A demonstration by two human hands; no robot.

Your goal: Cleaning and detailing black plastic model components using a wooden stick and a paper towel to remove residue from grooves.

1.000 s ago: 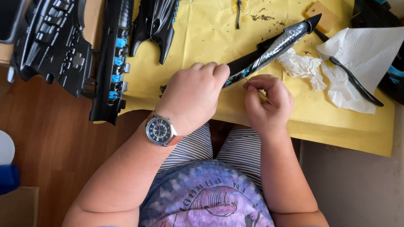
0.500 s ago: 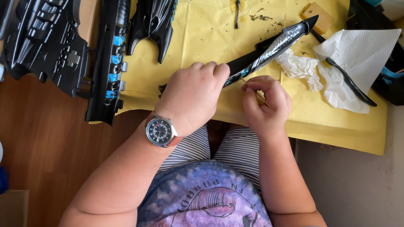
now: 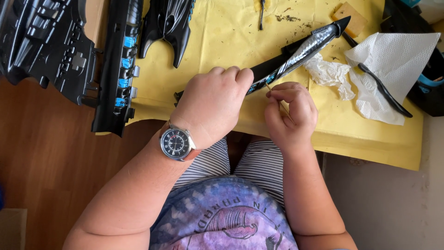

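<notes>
Best done slowly: left hand [image 3: 215,104] gripping the black fin-shaped part [image 3: 296,53] steady, right hand [image 3: 289,113] pinching a thin stick [image 3: 269,88] against its blue-striped edge.

From my remote view, the bench [image 3: 55,153] shows a warm brown wooden surface along the left, its grain running downward. A yellow sheet [image 3: 222,41] covers the bench's upper part, its lower edge hanging over the front; I see dark specks scattered near the top. At lower right lies a dull grey-brown floor [image 3: 393,208], matt and slightly stained. A pale cardboard-coloured corner [image 3: 11,229] sits at the bottom left. Light is soft and even, falling from above, with faint shadows below the sheet's edge.
</notes>
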